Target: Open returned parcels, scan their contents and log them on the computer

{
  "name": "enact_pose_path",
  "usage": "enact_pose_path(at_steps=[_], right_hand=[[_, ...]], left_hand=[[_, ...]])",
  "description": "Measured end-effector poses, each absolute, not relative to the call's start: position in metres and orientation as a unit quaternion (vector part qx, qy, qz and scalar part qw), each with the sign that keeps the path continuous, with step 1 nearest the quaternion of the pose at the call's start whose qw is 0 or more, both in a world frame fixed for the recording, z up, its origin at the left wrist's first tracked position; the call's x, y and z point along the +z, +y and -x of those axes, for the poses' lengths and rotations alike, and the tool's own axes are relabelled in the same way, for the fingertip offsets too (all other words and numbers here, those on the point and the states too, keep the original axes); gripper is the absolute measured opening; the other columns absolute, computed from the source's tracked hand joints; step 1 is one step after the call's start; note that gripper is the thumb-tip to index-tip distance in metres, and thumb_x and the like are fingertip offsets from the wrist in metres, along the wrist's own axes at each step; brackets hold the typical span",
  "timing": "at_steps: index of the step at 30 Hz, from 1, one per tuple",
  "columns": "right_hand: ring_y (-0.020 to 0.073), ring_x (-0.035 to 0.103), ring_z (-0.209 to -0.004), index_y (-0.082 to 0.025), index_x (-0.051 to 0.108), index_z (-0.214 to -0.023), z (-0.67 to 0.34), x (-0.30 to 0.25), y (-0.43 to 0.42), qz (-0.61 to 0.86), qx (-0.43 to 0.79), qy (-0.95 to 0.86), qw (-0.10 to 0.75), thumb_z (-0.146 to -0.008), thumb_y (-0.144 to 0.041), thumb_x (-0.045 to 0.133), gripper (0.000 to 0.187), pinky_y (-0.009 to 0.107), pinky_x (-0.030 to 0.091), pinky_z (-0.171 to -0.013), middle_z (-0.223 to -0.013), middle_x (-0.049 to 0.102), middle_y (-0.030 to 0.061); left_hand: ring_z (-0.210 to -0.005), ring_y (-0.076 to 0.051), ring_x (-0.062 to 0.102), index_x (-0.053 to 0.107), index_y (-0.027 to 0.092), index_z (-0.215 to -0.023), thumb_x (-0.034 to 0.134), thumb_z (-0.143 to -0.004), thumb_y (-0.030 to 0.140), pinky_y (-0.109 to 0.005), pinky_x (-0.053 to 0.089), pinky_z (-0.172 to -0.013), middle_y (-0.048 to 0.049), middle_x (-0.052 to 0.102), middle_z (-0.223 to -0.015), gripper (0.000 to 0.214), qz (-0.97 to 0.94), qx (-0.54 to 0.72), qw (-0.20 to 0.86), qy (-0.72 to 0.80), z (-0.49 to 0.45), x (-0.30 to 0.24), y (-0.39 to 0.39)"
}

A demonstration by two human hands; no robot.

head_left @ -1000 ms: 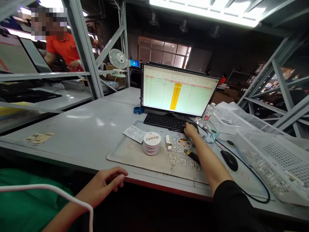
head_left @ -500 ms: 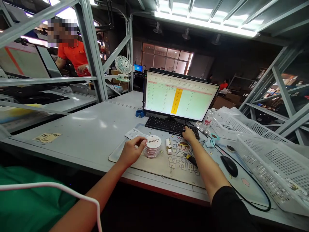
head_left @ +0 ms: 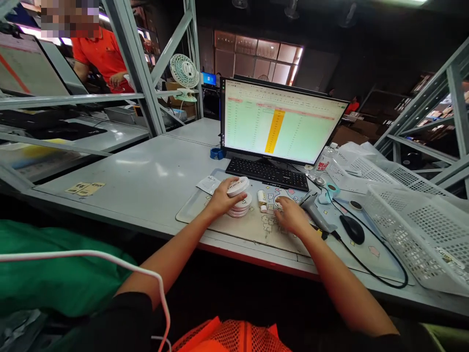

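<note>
My left hand (head_left: 221, 198) is closed around the top round white case (head_left: 238, 186), which sits tilted above the rest of a stack of round white cases (head_left: 242, 206) on the printed desk mat (head_left: 252, 227). Just right of the stack, my right hand (head_left: 290, 216) rests on the mat with its fingers spread and holds nothing. A small white tube (head_left: 261, 198) lies between the stack and that hand. A grey handheld scanner (head_left: 315, 211) lies just to the hand's right.
Behind the mat are a black keyboard (head_left: 267, 173) and a monitor (head_left: 282, 122) showing a spreadsheet. A black mouse (head_left: 352, 229) and white mesh baskets (head_left: 414, 220) lie to the right. A blue tape roll (head_left: 217, 153) and a packet (head_left: 208, 184) lie to the left. A person in orange (head_left: 102, 58) works beyond the metal frame.
My left hand came up from the table edge to the stack and took hold of the top case. My right hand left the keyboard and came down onto the mat.
</note>
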State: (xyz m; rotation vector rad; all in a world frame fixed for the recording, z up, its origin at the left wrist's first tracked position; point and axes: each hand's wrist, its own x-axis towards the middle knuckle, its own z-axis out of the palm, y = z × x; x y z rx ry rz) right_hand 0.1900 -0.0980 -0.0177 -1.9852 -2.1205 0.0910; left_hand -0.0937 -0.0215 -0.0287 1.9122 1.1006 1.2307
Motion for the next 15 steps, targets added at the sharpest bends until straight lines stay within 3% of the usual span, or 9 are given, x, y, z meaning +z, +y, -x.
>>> enact_pose_path(at_steps=[5, 8, 12, 15], right_hand=[[0.0391, 0.054, -0.134, -0.011, 0.059, -0.144, -0.234, -0.018, -0.122, 0.775, -0.050, -0.618, 0.125, -0.103, -0.039, 0.050, 0.050, 0.050, 0.042, -0.114, -0.146, 0.060, 0.0230], [0.0398, 0.058, -0.133, -0.009, 0.049, -0.153, -0.257, -0.024, -0.117, 0.830, -0.049, -0.549, 0.092, -0.101, -0.040, 0.052, 0.061, 0.051, 0.046, -0.112, -0.149, 0.058, 0.0245], [0.0390, 0.064, -0.129, -0.004, 0.042, -0.158, -0.265, -0.031, -0.105, 0.859, -0.033, -0.505, 0.072, -0.100, -0.032, 0.050, 0.065, 0.049, 0.051, -0.105, -0.140, 0.062, 0.0282], [0.0402, 0.066, -0.125, -0.004, 0.049, -0.153, -0.264, -0.031, -0.099, 0.871, -0.019, -0.485, 0.073, -0.097, -0.027, 0.054, 0.060, 0.048, 0.053, -0.098, -0.131, 0.067, 0.0290]], left_hand=[[-0.109, -0.031, 0.073, 0.059, 0.015, -0.141, 0.053, -0.092, 0.081, -0.040, 0.060, -0.089, -0.0178, 0.071, -0.132, 0.082, -0.576, 0.508, 0.590, 0.249, 0.094, -0.012, -0.043], [-0.095, -0.028, 0.077, 0.060, 0.015, -0.138, 0.045, -0.094, 0.085, -0.035, 0.063, -0.074, -0.0192, 0.075, -0.124, 0.084, -0.516, 0.475, 0.688, 0.190, 0.081, -0.009, -0.058], [-0.089, -0.029, 0.079, 0.058, 0.014, -0.136, 0.056, -0.089, 0.085, -0.032, 0.064, -0.064, -0.0192, 0.075, -0.119, 0.085, -0.486, 0.462, 0.715, 0.200, 0.057, -0.015, -0.069], [-0.075, -0.024, 0.075, 0.054, 0.017, -0.134, 0.076, -0.081, 0.071, -0.032, 0.063, -0.056, -0.0106, 0.076, -0.103, 0.079, -0.488, 0.490, 0.672, 0.266, 0.045, -0.023, -0.071]])
